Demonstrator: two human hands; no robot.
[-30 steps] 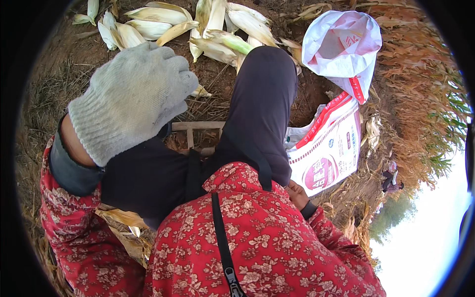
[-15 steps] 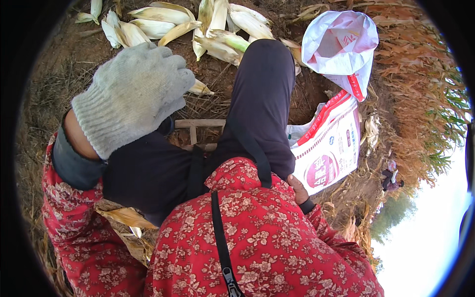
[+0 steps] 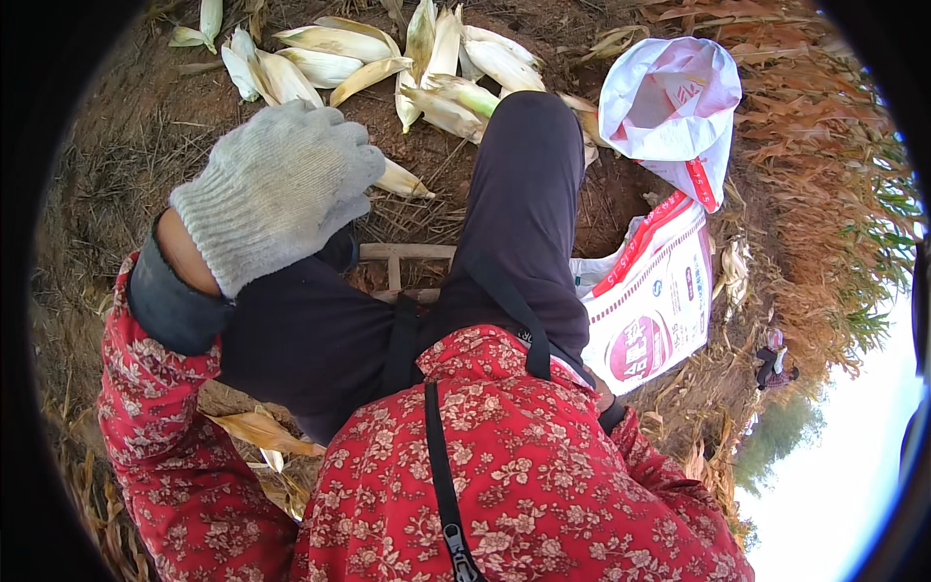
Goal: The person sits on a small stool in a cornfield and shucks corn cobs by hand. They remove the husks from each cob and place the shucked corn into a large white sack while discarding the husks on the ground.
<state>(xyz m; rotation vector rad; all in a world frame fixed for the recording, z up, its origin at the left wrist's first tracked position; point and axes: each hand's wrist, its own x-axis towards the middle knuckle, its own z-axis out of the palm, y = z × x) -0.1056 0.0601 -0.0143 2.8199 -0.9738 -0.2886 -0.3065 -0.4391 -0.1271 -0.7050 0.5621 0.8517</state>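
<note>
My left hand (image 3: 281, 189), in a pale knitted work glove, hovers at or over my left knee (image 3: 291, 320), its back toward me. The fingers are bent and close together, and the palm side is hidden. Just past the fingertips, part of a corn ear in its husk (image 3: 402, 181) shows on the soil. More husked corn ears (image 3: 339, 53) lie in a loose row farther out. My bare right hand (image 3: 602, 395) is low at my right side, beside a white printed woven sack (image 3: 645, 339). Sleeve and thigh cover most of it, and its fingers are hidden.
Another white sack (image 3: 669, 107) stands with its mouth open beyond my right knee (image 3: 529, 165). Wooden bars (image 3: 407, 251) show between my legs. Dry corn stalks (image 3: 815, 175) line the right side, and another person (image 3: 774, 367) is far off there. Dry husks (image 3: 262, 429) lie near my left hip.
The whole view has shifted slightly, so things sit a little lower and farther right. My right hand has slipped further out of sight. My left hand keeps its bent shape.
</note>
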